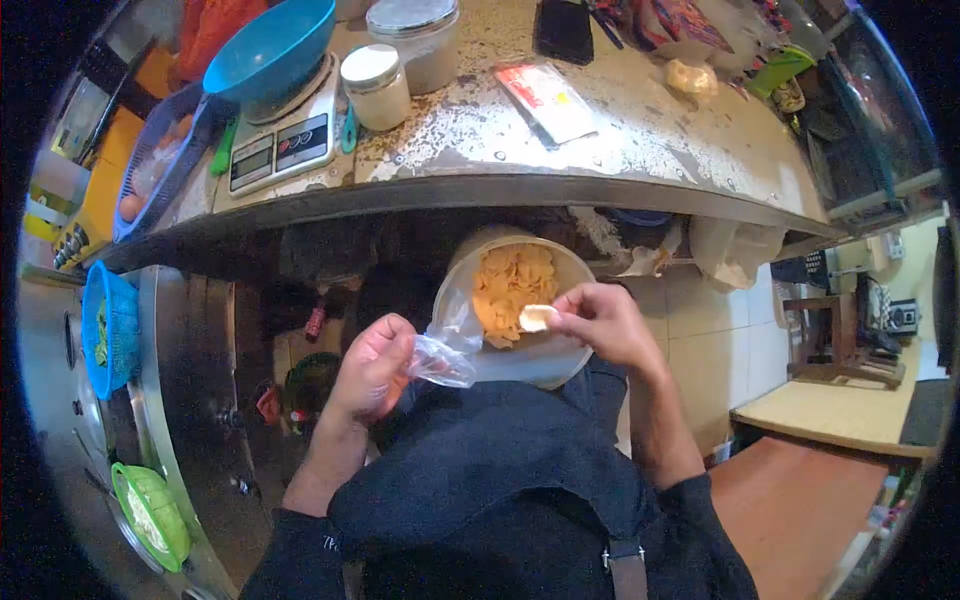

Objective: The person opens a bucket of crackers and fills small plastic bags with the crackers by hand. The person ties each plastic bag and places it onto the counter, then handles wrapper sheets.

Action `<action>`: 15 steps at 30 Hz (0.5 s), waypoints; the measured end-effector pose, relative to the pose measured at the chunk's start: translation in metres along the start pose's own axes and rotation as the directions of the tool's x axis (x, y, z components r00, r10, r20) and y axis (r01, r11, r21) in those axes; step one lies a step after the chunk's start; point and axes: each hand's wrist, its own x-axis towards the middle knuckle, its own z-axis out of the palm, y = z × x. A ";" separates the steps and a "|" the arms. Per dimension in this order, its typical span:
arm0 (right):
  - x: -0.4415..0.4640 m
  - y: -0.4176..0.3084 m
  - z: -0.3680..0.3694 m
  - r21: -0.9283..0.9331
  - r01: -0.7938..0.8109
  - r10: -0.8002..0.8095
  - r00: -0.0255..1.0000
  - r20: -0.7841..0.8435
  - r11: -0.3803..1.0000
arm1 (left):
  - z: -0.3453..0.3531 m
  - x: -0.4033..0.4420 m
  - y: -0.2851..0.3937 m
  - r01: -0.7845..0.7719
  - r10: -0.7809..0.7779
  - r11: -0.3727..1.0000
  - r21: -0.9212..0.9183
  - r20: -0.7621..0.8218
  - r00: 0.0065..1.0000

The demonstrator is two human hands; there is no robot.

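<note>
Clearly, we see the right hand [606,325] at the centre of the frame, thumb and fingers pinched nearly closed on a pale chip [538,318] above a round tub [568,368]. Orange-yellow chips [514,285] lie heaped inside a clear plastic bag [455,335] in that tub. To its left we find the left hand [375,368], its fingers curled closed on the gathered edge of the bag. Across the upper frame runs the desk [640,130]; on it we see a white packet [546,103] near the middle, and a digital scale [283,152] beside a lidded jar [377,88] at upper left.
</note>
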 end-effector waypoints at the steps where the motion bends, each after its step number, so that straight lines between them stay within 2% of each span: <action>1: -0.015 -0.019 -0.002 0.063 0.068 -0.066 0.997 -0.039 0.996 | -0.001 0.002 -0.006 -0.004 0.004 1.000 0.011 0.006 1.000; 2: -0.031 -0.037 -0.004 0.123 0.136 -0.127 0.989 -0.079 0.983 | 0.003 0.004 -0.009 0.008 -0.006 0.992 0.125 -0.012 1.000; 4: -0.064 -0.068 -0.014 -0.011 0.522 -0.522 0.851 -0.053 0.853 | 0.017 0.011 -0.019 0.035 -0.019 0.938 0.345 -0.048 0.999; 5: -0.075 -0.083 -0.011 0.143 0.685 -0.686 0.726 -0.055 0.714 | 0.022 0.013 -0.027 0.044 -0.023 0.940 0.337 -0.067 0.998; 7: -0.080 -0.113 -0.012 0.374 0.840 -0.904 0.428 -0.011 0.394 | 0.023 0.021 -0.042 0.092 -0.051 0.868 0.488 -0.098 0.994; 8: -0.079 -0.126 -0.016 0.463 0.847 -0.962 0.269 0.052 0.262 | 0.022 0.027 -0.050 0.111 -0.059 0.823 0.557 -0.112 0.992; 10: -0.105 -0.138 0.002 0.523 0.789 -0.926 0.377 0.002 0.322 | 0.015 0.034 -0.063 0.115 -0.064 0.855 0.506 -0.117 0.991; 12: -0.090 -0.131 0.002 0.712 0.681 -0.983 0.161 0.086 0.174 | 0.013 0.036 -0.070 0.095 -0.047 0.913 0.396 -0.129 0.991; 13: -0.075 -0.135 -0.005 0.774 0.612 -0.986 0.098 0.132 0.164 | 0.013 0.037 -0.068 0.100 -0.055 0.917 0.387 -0.126 0.991; 15: -0.062 -0.122 0.004 0.698 0.711 -0.991 0.131 -0.011 0.087 | 0.013 0.032 -0.059 0.121 -0.077 0.921 0.371 -0.132 0.988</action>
